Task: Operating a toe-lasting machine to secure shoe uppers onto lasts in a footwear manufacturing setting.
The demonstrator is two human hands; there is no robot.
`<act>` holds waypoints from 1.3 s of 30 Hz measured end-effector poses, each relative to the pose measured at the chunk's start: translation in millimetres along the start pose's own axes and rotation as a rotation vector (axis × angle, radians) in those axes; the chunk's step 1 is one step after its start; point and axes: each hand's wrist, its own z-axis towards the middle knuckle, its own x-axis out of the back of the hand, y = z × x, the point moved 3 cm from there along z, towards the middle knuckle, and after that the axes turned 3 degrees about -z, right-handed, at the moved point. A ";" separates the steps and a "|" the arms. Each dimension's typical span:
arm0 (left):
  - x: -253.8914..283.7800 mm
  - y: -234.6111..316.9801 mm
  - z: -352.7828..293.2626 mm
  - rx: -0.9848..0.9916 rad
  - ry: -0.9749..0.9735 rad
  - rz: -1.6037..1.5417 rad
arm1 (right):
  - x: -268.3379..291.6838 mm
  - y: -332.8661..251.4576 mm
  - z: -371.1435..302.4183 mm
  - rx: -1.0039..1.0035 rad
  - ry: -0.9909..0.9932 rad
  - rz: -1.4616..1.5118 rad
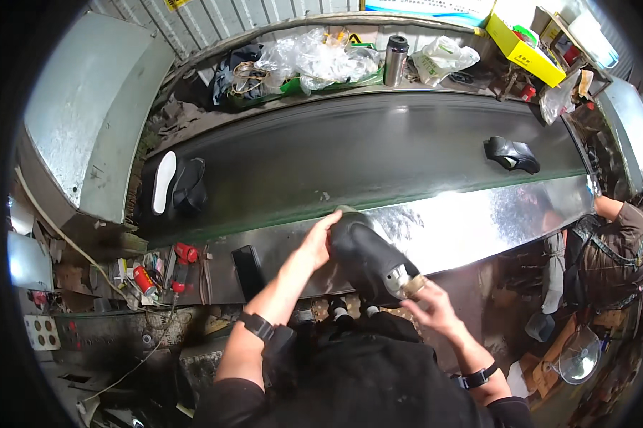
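A black shoe (368, 250) is held aslant over the metal ledge of the conveyor, its toe up and left and its heel down and right. My left hand (318, 244) is closed round the toe end, and most of its fingers are hidden behind the shoe. At the heel end, where a pale, metallic part (395, 279) shows in the shoe's opening, my right hand (434, 308) grips with its fingers. Its thumb stands apart, and something tan shows at the fingertips. Left of my left forearm, a black phone (248, 273) lies on the ledge.
The dark conveyor belt (321, 160) carries a white sole (164, 182) and black shoe part (189, 185) at left, and black shoe pieces (511, 155) at right. Behind stand a steel flask (396, 61) and yellow box (527, 53). A red-handled tool (184, 265) lies left; another person (614, 250) sits right.
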 end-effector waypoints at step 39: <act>24.1 -39.6 -3.7 -0.505 0.777 0.764 | -55.0 53.9 -5.3 -0.056 -0.213 0.382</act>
